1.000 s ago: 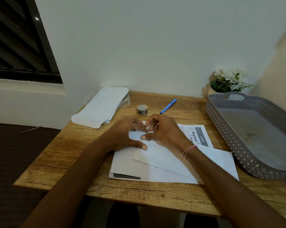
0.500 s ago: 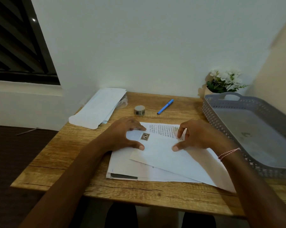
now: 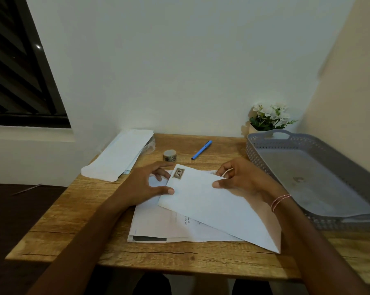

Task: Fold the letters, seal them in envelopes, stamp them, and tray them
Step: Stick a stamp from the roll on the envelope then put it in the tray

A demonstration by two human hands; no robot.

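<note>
**One stamped envelope (image 3: 211, 205) lifted, one grey tray (image 3: 256, 155) at the right**

One wooden surface (image 3: 73, 220) carries everything. The single perforated tray with handles stands along its right side. The white envelope sits tilted at the centre, well apart from the tray, its near right corner down by the surface's near edge. Under it lies one stack of printed sheets (image 3: 158, 222); only the word "placed" can be read there. One pile of blank envelopes (image 3: 120, 154) lies at the far left.

Two hands work the envelope. The right hand (image 3: 241, 179) pinches its far edge, thumb on top. The left hand (image 3: 145, 186) lies spread and relaxed on the sheets, thumb tip touching the envelope's left edge.

One potted plant (image 3: 269, 116) with white flowers stands behind the tray. One blue pen (image 3: 201, 150) and one roll of stamps (image 3: 169, 155) lie at the far centre. One brown stamp (image 3: 178, 173) sits on the envelope's far left corner, its print too small to read.
</note>
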